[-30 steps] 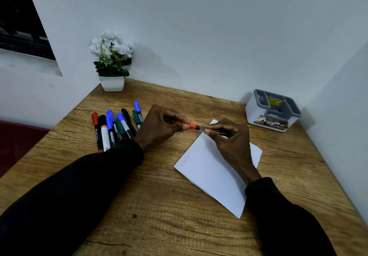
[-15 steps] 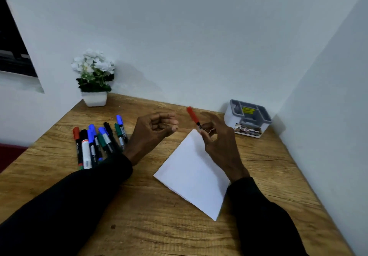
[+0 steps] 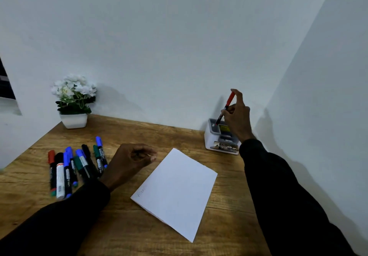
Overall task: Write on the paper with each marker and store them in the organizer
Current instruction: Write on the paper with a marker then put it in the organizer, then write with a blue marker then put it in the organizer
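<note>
right hand (image 3: pixel 237 116) pinches the red marker (image 3: pixel 226 107), cap up, tip over the organizer (image 3: pixel 214 142) in the desk's far corner; left hand (image 3: pixel 129 161) rests loosely curled, empty, beside the paper (image 3: pixel 177 192).

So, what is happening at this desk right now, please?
A person works at a wooden table. The right hand holds a red-capped marker, tilted, with its lower end at the top of the white and grey organizer in the far right corner; it is not yet released. The left hand is loosely curled and holds nothing, between the paper and the other markers lying on the left. The paper bears one faint word near its left corner.
</note>
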